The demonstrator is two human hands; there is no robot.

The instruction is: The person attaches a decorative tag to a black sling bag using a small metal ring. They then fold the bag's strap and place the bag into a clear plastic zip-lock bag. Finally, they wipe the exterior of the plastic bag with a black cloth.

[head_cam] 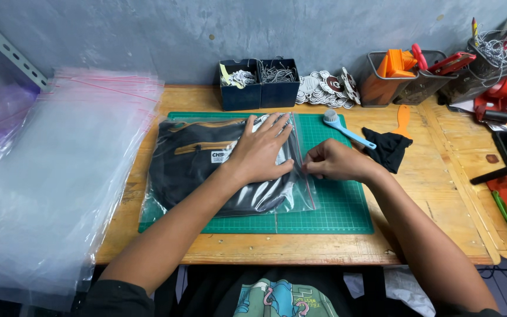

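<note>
A clear zip bag (297, 196) holding a folded black bag with tan trim (189, 161) lies on a green cutting mat (335, 211). My left hand (259, 149) presses flat on the bagged item, fingers spread. My right hand (333, 161) pinches the red zip strip at the plastic bag's right edge, close to my left fingertips.
A thick stack of clear zip bags (60, 170) lies at the left. A light blue brush (344, 129) and a black cloth (389, 149) lie right of the mat. Two dark blue boxes (259, 88), round tags (327, 88) and tool baskets (406, 79) line the back wall.
</note>
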